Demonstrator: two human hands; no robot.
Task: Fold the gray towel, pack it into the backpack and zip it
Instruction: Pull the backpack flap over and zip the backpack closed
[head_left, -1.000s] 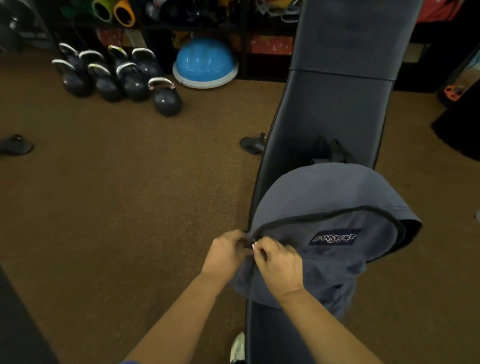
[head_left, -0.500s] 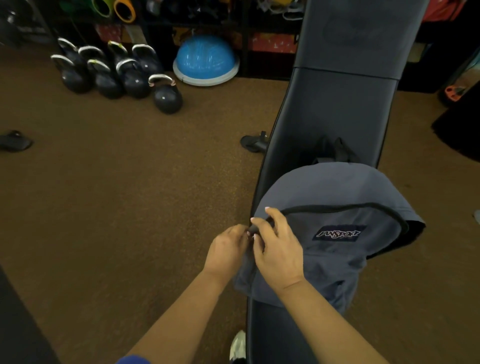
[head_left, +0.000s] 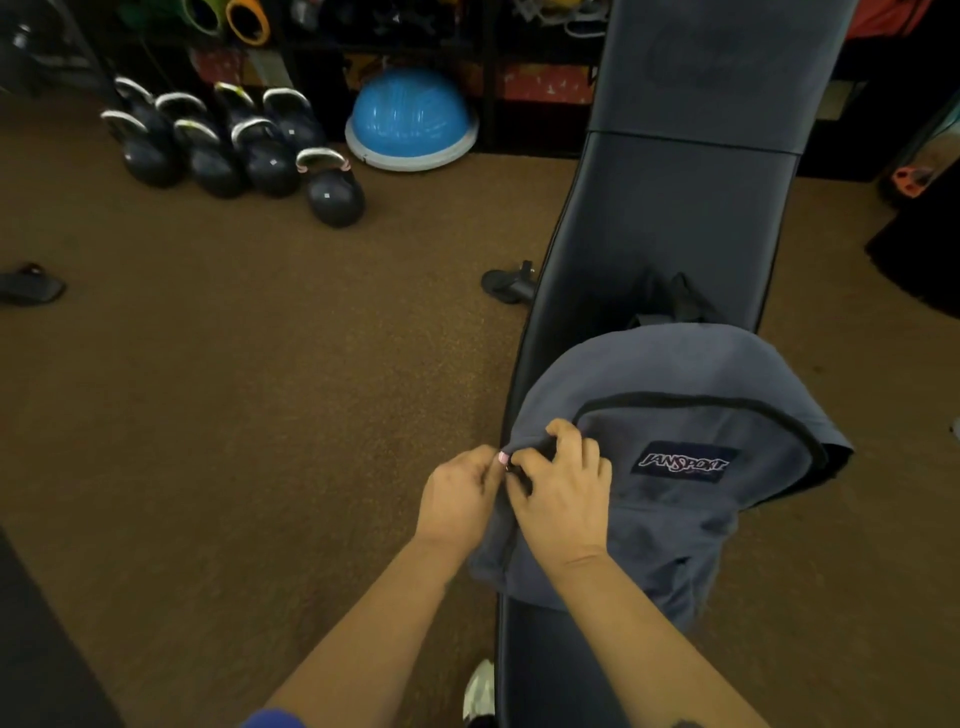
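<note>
A blue-grey backpack (head_left: 670, 374) with a dark logo patch lies on a black padded bench (head_left: 675, 218). Its dark zipper line (head_left: 727, 402) curves across the top and down the right side. My left hand (head_left: 457, 499) pinches the fabric at the backpack's left edge. My right hand (head_left: 563, 488) is right beside it, fingers curled over the same edge where the zipper begins, thumb and finger closed on a small dark zipper pull. The gray towel is not visible.
The bench runs from the bottom middle to the top right. Brown carpet surrounds it. Several kettlebells (head_left: 332, 189) and a blue balance dome (head_left: 410, 122) stand at the back left. A dark bench foot (head_left: 506, 286) sticks out left of the bench. A shoe (head_left: 480, 691) shows at the bottom.
My right hand's fingers, stretched up along the zipper half a second ago, have curled back down onto the backpack's left edge. The left hand has stayed put.
</note>
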